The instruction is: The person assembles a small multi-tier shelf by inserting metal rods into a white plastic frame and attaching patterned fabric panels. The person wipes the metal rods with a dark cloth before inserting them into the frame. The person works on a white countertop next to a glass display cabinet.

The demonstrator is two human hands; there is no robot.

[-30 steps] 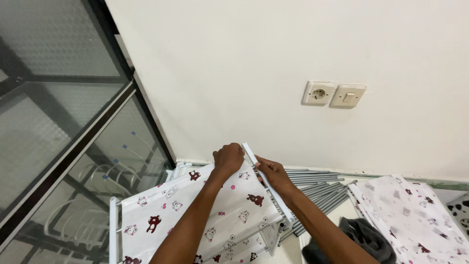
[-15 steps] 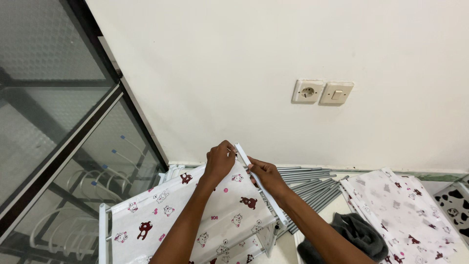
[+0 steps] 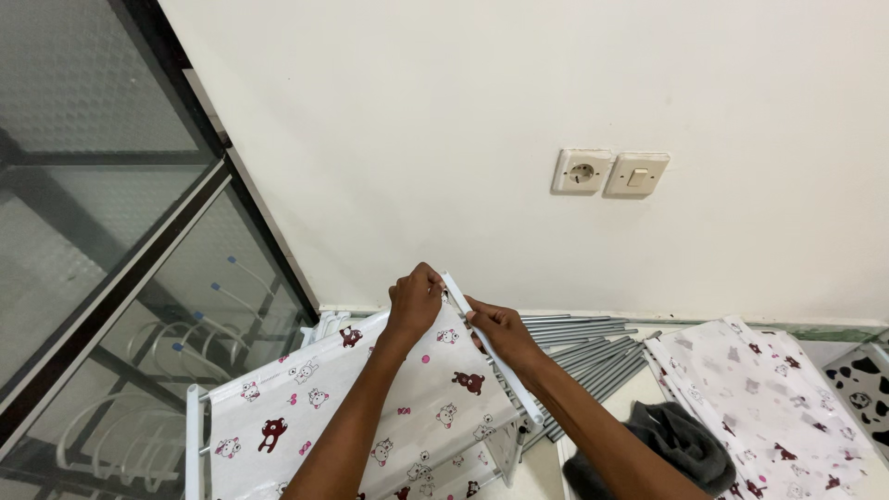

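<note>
Two hands on one printed fabric shelf.
Left hand (image 3: 414, 298) and right hand (image 3: 497, 331) both clamped on its white frame bar (image 3: 491, 347); grey rods (image 3: 593, 356) piled beside, count unclear.

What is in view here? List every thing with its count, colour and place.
rack: one, white frame, lower left.
shelf cloth: one on the rack, white with bear print, bottom centre.
bar: one, white, along the cloth's right edge, held by both hands.
rods: a pile, grey, on the floor by the wall, right of the rack.
printed cloth: one stack, white with small prints, lower right.
spotted sheet: one, white with black spots, far right edge.
dark cloth: one, dark grey, bottom right of centre.
socket: one, cream, on the wall.
switch: one, cream, right of the socket.
glass door: one, dark frame, left.
left hand: grips the bar's top end.
right hand: grips the bar lower down.
</note>
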